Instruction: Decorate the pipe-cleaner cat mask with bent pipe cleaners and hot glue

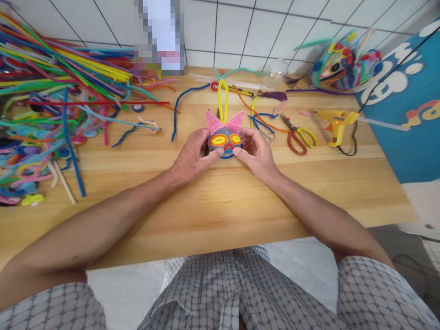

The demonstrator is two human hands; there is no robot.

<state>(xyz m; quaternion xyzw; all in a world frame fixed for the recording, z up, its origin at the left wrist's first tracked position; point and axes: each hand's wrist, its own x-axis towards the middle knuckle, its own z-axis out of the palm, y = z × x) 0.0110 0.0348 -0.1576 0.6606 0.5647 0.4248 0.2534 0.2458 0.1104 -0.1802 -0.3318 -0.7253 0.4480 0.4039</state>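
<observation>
A small cat-face ornament (225, 137) stands upright near the middle of the wooden table, held between both hands. It has pink pointed ears, yellow eyes ringed in orange, a red nose part, a blue lower edge and a tall yellow pipe-cleaner loop (223, 98) on top. My left hand (197, 153) grips its left side, thumb on the lower front. Around its right side my right hand (256, 151) is closed, thumb also on the lower front. The ornament's back is hidden.
A pile of colourful pipe cleaners (68, 68) covers the left side. To the right lie scissors (299, 135) and a yellow glue gun (335, 123) with a cord. A clear ball (277, 71) and a colourful decorated craft figure (338, 66) stand at the back.
</observation>
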